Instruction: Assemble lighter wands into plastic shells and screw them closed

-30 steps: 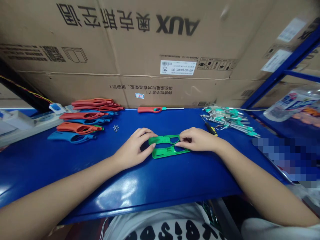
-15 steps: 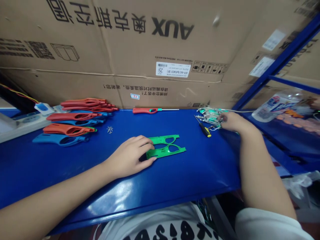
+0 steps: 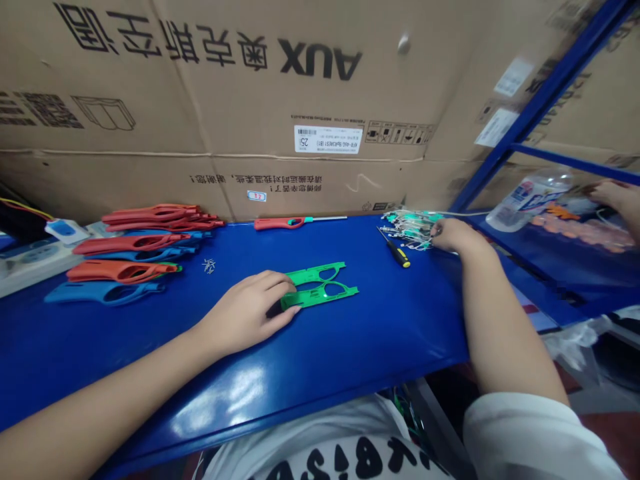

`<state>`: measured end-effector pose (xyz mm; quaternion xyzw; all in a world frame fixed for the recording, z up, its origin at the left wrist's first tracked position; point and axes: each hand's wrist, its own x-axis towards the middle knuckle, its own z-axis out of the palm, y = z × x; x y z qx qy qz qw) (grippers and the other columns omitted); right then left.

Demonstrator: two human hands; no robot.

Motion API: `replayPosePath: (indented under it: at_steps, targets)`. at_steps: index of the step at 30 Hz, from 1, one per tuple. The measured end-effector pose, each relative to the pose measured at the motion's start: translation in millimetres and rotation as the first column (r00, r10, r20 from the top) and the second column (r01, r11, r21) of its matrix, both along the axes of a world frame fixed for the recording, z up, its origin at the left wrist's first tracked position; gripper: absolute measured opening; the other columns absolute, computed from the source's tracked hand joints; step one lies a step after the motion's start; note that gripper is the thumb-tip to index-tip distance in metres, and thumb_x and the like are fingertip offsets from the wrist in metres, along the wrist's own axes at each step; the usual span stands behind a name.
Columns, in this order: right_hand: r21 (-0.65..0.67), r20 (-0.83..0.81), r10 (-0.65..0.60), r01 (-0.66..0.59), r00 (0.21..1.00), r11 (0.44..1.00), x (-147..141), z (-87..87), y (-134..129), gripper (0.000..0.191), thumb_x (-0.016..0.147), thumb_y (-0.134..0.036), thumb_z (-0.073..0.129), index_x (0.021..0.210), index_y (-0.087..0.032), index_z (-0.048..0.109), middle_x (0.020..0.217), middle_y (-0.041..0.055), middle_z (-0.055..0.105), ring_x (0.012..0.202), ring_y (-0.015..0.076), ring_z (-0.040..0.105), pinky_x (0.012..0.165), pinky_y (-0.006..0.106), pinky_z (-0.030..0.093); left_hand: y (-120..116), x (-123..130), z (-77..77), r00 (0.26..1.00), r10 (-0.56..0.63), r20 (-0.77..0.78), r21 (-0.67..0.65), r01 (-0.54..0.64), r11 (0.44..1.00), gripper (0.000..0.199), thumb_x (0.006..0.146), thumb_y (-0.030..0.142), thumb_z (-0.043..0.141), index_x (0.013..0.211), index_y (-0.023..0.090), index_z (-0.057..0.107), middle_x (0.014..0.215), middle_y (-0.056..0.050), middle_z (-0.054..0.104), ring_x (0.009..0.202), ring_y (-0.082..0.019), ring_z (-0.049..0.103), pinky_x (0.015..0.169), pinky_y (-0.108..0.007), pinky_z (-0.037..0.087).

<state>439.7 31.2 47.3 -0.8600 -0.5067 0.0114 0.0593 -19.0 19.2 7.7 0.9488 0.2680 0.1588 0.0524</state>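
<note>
Two green plastic shell halves (image 3: 320, 287) lie side by side on the blue table. My left hand (image 3: 263, 307) is closed on their left ends, thumb on the near half and fingers over the far one. At the back right, my right hand (image 3: 450, 237) reaches into a pile of thin wired parts with teal pieces (image 3: 410, 228); its fingertips are partly hidden among them, and what they hold cannot be made out. A black and yellow screwdriver (image 3: 399, 253) lies just left of that hand. A red lighter with a metal tube (image 3: 280, 223) rests along the back edge.
Red, orange and blue shells (image 3: 135, 243) are stacked at the left, beside small screws (image 3: 209, 266) and a white power strip (image 3: 43, 263). A cardboard box (image 3: 225, 133) stands behind. Right of the blue post (image 3: 520, 127) are a plastic bottle (image 3: 527, 200) and another person's hand (image 3: 613, 195).
The view has shifted a little, moving most things left in the picture. Another person's hand shows more at the right edge. My two hands stay at the same objects.
</note>
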Motion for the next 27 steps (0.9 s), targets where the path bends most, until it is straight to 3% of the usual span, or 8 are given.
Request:
replayPosePath:
  at_steps: [6, 9, 12, 14, 16, 20, 23, 27]
  targets:
    - [0.079, 0.009, -0.053, 0.052, 0.999, 0.995, -8, 4.3, 0, 0.021, 0.071, -0.008, 0.064, 0.090, -0.018, 0.066, 0.094, 0.0149, 0.068, 0.081, 0.0265, 0.061, 0.067, 0.034, 0.042, 2, -1, -1.0, 1.000, 0.011, -0.012, -0.013, -0.011, 1.000, 0.031, 0.100, 0.044, 0.049, 0.112, 0.019, 0.064, 0.116, -0.009, 0.067, 0.110, -0.025, 0.062, 0.095, -0.041, 0.053]
    - [0.216, 0.040, -0.075, 0.065, 0.996, 0.974, -17, 7.4, 0, 0.023, 0.083, -0.013, 0.057, 0.105, -0.016, 0.063, 0.106, 0.0186, 0.066, 0.095, 0.0310, 0.061, 0.074, 0.038, 0.045, 3, -2, -2.6, 1.000, 0.024, -0.005, -0.023, -0.024, 0.999, 0.032, 0.100, 0.044, 0.048, 0.113, 0.020, 0.063, 0.119, -0.009, 0.065, 0.112, -0.026, 0.062, 0.097, -0.041, 0.052]
    - [0.389, 0.105, -0.007, -0.035, 0.994, 0.921, -31, 9.9, 2, 0.023, 0.092, -0.019, 0.049, 0.112, -0.016, 0.060, 0.115, 0.0185, 0.063, 0.110, 0.0324, 0.055, 0.088, 0.043, 0.044, 5, -2, -4.0, 0.999, 0.036, -0.003, -0.041, -0.036, 0.999, 0.032, 0.101, 0.045, 0.047, 0.114, 0.021, 0.063, 0.120, -0.009, 0.065, 0.110, -0.026, 0.063, 0.096, -0.041, 0.053]
    - [0.494, 0.169, 0.106, -0.177, 0.980, 0.851, -43, 10.5, 3, 0.023, 0.095, -0.021, 0.047, 0.113, -0.016, 0.059, 0.115, 0.0165, 0.063, 0.114, 0.0312, 0.052, 0.096, 0.045, 0.042, 6, -2, -4.2, 0.999, 0.046, -0.008, -0.051, -0.047, 0.998, 0.032, 0.101, 0.045, 0.045, 0.115, 0.021, 0.062, 0.120, -0.008, 0.064, 0.108, -0.025, 0.064, 0.095, -0.041, 0.054]
    - [0.572, 0.233, 0.258, -0.347, 0.938, 0.743, -59, 9.9, 3, 0.022, 0.096, -0.023, 0.045, 0.111, -0.017, 0.059, 0.112, 0.0151, 0.063, 0.112, 0.0301, 0.053, 0.098, 0.046, 0.041, 8, -3, -3.3, 0.998, 0.063, -0.020, -0.053, -0.064, 0.997, 0.033, 0.101, 0.045, 0.044, 0.115, 0.021, 0.062, 0.121, -0.009, 0.064, 0.106, -0.025, 0.065, 0.094, -0.041, 0.054]
    - [0.595, 0.246, 0.585, -0.597, 0.773, 0.538, -98, 4.6, -1, 0.023, 0.101, -0.029, 0.040, 0.112, -0.020, 0.058, 0.109, 0.0122, 0.062, 0.104, 0.0259, 0.058, 0.094, 0.041, 0.047, 15, -9, 2.1, 0.993, 0.108, -0.054, -0.059, -0.111, 0.992, 0.035, 0.101, 0.044, 0.041, 0.116, 0.019, 0.060, 0.122, -0.011, 0.064, 0.104, -0.028, 0.067, 0.092, -0.043, 0.055]
    - [0.520, 0.182, 0.761, -0.718, 0.623, 0.464, -128, -3.4, -8, 0.024, 0.103, -0.030, 0.040, 0.116, -0.021, 0.058, 0.108, 0.0099, 0.064, 0.097, 0.0226, 0.062, 0.085, 0.036, 0.050, 20, -15, 6.2, 0.989, 0.131, -0.066, -0.067, -0.136, 0.988, 0.034, 0.100, 0.042, 0.041, 0.115, 0.018, 0.060, 0.121, -0.012, 0.064, 0.103, -0.029, 0.068, 0.090, -0.044, 0.056]
    - [0.409, 0.160, 0.869, -0.833, 0.469, 0.374, -160, -15.0, -20, 0.025, 0.105, -0.032, 0.040, 0.119, -0.021, 0.058, 0.106, 0.0081, 0.068, 0.085, 0.0193, 0.064, 0.072, 0.031, 0.050, 24, -19, 6.5, 0.988, 0.149, -0.052, -0.068, -0.152, 0.986, 0.031, 0.097, 0.040, 0.046, 0.112, 0.017, 0.061, 0.120, -0.012, 0.065, 0.104, -0.029, 0.067, 0.092, -0.044, 0.056]
